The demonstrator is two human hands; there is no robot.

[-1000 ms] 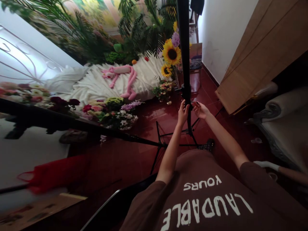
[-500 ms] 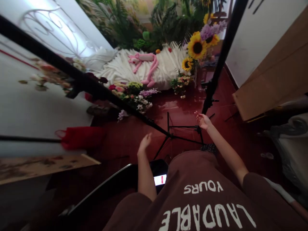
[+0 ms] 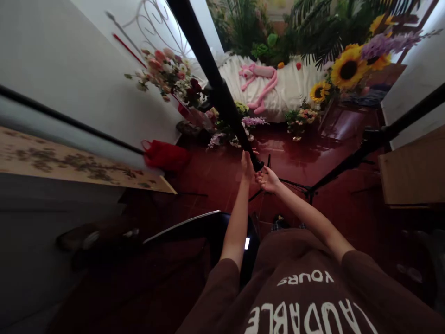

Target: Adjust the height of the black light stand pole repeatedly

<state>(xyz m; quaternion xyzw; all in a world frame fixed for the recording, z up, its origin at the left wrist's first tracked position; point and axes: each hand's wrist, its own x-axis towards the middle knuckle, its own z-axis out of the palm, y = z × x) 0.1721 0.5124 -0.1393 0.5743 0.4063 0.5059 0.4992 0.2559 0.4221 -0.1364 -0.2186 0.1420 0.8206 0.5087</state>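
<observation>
A black light stand (image 3: 232, 109) slants down from the top of the view towards its lower clamp, with a further clamp higher on the pole. My left hand (image 3: 246, 166) is wrapped around the pole just above that lower clamp; some fingertips show on its far side. Close against the clamp from the right is my right hand (image 3: 268, 180), palm turned up and fingers curled at a knob that they partly hide. The stand's thin legs lie behind and below my hands.
To the right leans a second black stand (image 3: 358, 148). Ahead, a white-draped bench (image 3: 288, 93) bears a pink plush toy (image 3: 263, 74), with flowers around it. A red bag (image 3: 163, 155) stands left, a cardboard sheet (image 3: 410, 171) right. Near my left forearm sits a dark object with a lit screen (image 3: 246, 243).
Both hands, apart and free before, have come together at the lower part of the left stand. My view has turned left, so the scene has shifted right.
</observation>
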